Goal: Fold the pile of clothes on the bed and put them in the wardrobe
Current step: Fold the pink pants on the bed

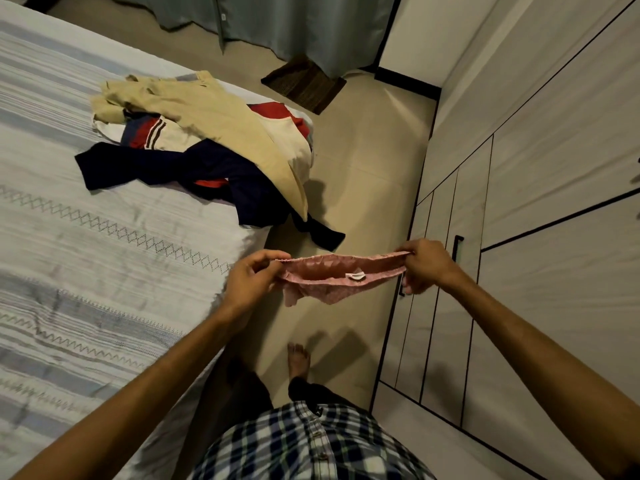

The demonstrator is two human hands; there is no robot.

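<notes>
A small pink patterned garment with a white label hangs stretched between my two hands over the floor. My left hand pinches its left waistband end. My right hand pinches the right end. On the bed lies the pile of clothes: a beige garment on top, a red, white and navy striped piece, and a navy garment that droops over the bed's edge. The wardrobe stands along the right, its doors closed.
A narrow strip of tiled floor runs between bed and wardrobe; my bare foot stands on it. A dark woven mat lies at the far end under grey curtains. A black door handle sits just behind my right hand.
</notes>
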